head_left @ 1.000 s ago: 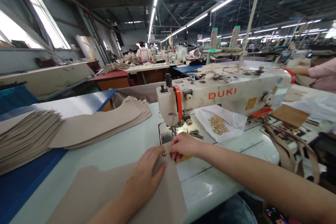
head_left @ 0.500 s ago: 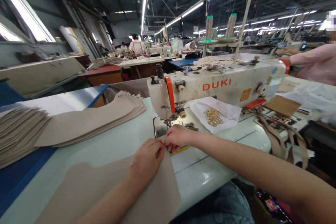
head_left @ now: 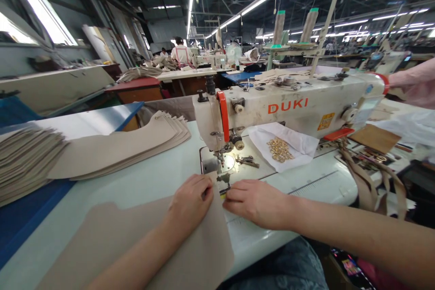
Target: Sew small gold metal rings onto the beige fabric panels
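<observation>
Near side of sewing machine (head_left: 288, 108) | beige panel (head_left: 136, 235) pressed by flat, unclenched left hand (head_left: 188, 201) | right hand (head_left: 258, 201) set at its edge, grip indiscernible

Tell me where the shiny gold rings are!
Find the big white sewing machine with orange DUKI letters. Under its long arm lies a crumpled white sheet, and the gold rings sit heaped on it. They are a shiny yellow pile; the metal bits beside them are dark.
</observation>
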`<action>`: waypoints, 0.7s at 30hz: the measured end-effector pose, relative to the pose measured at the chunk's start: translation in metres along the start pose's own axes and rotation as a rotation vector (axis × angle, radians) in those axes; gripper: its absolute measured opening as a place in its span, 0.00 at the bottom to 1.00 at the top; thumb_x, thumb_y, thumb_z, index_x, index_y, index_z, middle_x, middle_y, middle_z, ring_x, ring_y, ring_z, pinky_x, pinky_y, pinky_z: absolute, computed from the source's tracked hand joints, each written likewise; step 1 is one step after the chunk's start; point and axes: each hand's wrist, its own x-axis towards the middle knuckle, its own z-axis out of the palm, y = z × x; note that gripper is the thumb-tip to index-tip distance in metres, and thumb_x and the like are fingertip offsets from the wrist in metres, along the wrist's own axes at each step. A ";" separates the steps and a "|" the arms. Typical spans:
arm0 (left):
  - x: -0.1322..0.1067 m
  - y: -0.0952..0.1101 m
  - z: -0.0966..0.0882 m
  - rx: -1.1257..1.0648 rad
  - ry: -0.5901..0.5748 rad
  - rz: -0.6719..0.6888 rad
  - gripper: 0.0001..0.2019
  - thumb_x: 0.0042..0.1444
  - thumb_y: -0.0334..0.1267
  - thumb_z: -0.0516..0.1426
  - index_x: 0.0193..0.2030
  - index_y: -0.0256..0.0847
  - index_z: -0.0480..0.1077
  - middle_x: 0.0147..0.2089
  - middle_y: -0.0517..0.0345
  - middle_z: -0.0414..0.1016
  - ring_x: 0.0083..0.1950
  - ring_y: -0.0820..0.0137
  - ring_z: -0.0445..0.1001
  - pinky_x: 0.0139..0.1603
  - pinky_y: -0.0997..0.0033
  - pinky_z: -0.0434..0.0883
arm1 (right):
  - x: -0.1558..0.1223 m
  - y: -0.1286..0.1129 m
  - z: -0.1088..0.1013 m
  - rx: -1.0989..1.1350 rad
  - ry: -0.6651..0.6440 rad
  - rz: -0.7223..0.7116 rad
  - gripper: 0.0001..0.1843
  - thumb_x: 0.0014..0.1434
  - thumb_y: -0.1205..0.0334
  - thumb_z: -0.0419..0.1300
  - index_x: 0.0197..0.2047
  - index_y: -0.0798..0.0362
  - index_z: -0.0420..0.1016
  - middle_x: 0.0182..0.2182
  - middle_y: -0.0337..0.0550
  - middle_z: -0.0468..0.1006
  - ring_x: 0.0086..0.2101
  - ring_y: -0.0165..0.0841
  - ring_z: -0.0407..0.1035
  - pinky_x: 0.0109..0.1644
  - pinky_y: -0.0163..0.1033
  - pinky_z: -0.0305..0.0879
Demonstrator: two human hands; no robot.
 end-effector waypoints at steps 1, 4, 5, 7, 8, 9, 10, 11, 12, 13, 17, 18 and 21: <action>0.000 0.000 0.000 -0.003 0.000 -0.001 0.09 0.52 0.27 0.50 0.25 0.41 0.67 0.28 0.57 0.75 0.32 0.68 0.73 0.36 0.68 0.72 | -0.001 0.000 0.001 -0.034 0.009 -0.024 0.07 0.64 0.67 0.53 0.40 0.56 0.72 0.37 0.43 0.74 0.40 0.34 0.63 0.46 0.37 0.60; 0.001 0.000 -0.001 -0.016 -0.002 -0.011 0.08 0.53 0.28 0.50 0.26 0.40 0.67 0.29 0.57 0.75 0.33 0.68 0.73 0.36 0.68 0.72 | 0.005 0.003 0.005 -0.083 0.042 -0.017 0.08 0.65 0.65 0.52 0.38 0.55 0.71 0.37 0.42 0.73 0.39 0.33 0.62 0.46 0.38 0.59; 0.001 0.000 -0.001 -0.022 -0.001 -0.015 0.08 0.53 0.28 0.51 0.27 0.40 0.67 0.29 0.57 0.75 0.33 0.68 0.73 0.36 0.68 0.72 | 0.008 0.003 0.007 -0.087 0.060 -0.015 0.09 0.66 0.63 0.51 0.36 0.55 0.71 0.36 0.42 0.73 0.39 0.33 0.62 0.45 0.38 0.59; 0.000 0.000 -0.002 -0.029 -0.003 -0.020 0.08 0.54 0.29 0.51 0.27 0.40 0.67 0.29 0.57 0.75 0.33 0.68 0.73 0.36 0.69 0.71 | 0.014 0.004 0.011 -0.094 0.107 -0.018 0.11 0.66 0.62 0.50 0.35 0.55 0.70 0.34 0.41 0.73 0.37 0.33 0.62 0.44 0.39 0.59; 0.000 0.000 -0.002 -0.030 -0.010 -0.019 0.08 0.54 0.28 0.50 0.27 0.40 0.67 0.29 0.57 0.75 0.33 0.68 0.73 0.36 0.69 0.71 | 0.017 0.003 0.013 -0.099 0.132 -0.025 0.11 0.66 0.62 0.49 0.35 0.55 0.69 0.32 0.41 0.73 0.37 0.33 0.62 0.44 0.39 0.59; 0.000 0.000 -0.002 -0.029 -0.020 -0.016 0.08 0.54 0.28 0.50 0.27 0.40 0.67 0.29 0.57 0.75 0.32 0.68 0.72 0.36 0.69 0.71 | 0.018 0.002 0.014 -0.104 0.152 -0.034 0.11 0.66 0.63 0.49 0.35 0.55 0.69 0.32 0.41 0.73 0.37 0.33 0.62 0.44 0.39 0.59; -0.001 0.000 -0.002 -0.024 -0.028 -0.014 0.08 0.54 0.28 0.51 0.27 0.40 0.67 0.29 0.57 0.74 0.32 0.68 0.72 0.36 0.69 0.71 | 0.019 0.001 0.015 -0.105 0.164 -0.042 0.10 0.66 0.64 0.50 0.36 0.56 0.69 0.33 0.41 0.73 0.37 0.33 0.63 0.44 0.39 0.59; -0.001 -0.001 -0.002 -0.018 -0.036 -0.015 0.08 0.54 0.28 0.51 0.27 0.40 0.67 0.29 0.57 0.74 0.32 0.68 0.72 0.36 0.69 0.71 | 0.020 -0.001 0.016 -0.098 0.165 -0.049 0.09 0.65 0.65 0.51 0.36 0.56 0.69 0.33 0.41 0.73 0.37 0.33 0.63 0.45 0.39 0.59; -0.002 -0.001 -0.001 -0.012 -0.039 -0.018 0.08 0.54 0.28 0.51 0.27 0.40 0.67 0.29 0.57 0.74 0.32 0.68 0.72 0.35 0.69 0.71 | 0.020 -0.002 0.017 -0.081 0.156 -0.053 0.08 0.65 0.65 0.52 0.36 0.56 0.70 0.34 0.41 0.73 0.38 0.33 0.63 0.45 0.38 0.59; -0.002 -0.001 -0.001 -0.008 -0.039 -0.022 0.08 0.55 0.28 0.51 0.27 0.40 0.67 0.29 0.57 0.74 0.32 0.68 0.72 0.35 0.69 0.71 | 0.020 -0.003 0.018 -0.059 0.138 -0.053 0.07 0.64 0.66 0.53 0.35 0.56 0.70 0.34 0.40 0.74 0.39 0.32 0.63 0.46 0.38 0.59; -0.003 -0.003 0.001 -0.017 -0.018 -0.005 0.09 0.56 0.29 0.50 0.27 0.40 0.68 0.29 0.56 0.74 0.32 0.68 0.72 0.35 0.68 0.71 | 0.019 -0.004 0.023 0.006 0.096 -0.040 0.07 0.63 0.66 0.55 0.33 0.56 0.70 0.34 0.41 0.75 0.39 0.32 0.64 0.44 0.37 0.61; -0.003 -0.003 0.001 -0.021 -0.009 0.006 0.10 0.56 0.29 0.50 0.27 0.40 0.68 0.29 0.56 0.74 0.32 0.68 0.72 0.35 0.69 0.71 | 0.019 -0.004 0.024 0.011 0.099 -0.043 0.07 0.63 0.66 0.54 0.33 0.56 0.71 0.34 0.41 0.75 0.39 0.32 0.64 0.44 0.37 0.61; -0.002 -0.004 0.002 -0.024 0.005 0.024 0.10 0.57 0.29 0.49 0.29 0.40 0.68 0.29 0.56 0.75 0.32 0.68 0.72 0.36 0.68 0.71 | 0.018 -0.003 0.026 0.035 0.115 -0.043 0.07 0.63 0.66 0.54 0.34 0.56 0.71 0.34 0.41 0.76 0.39 0.32 0.64 0.44 0.38 0.61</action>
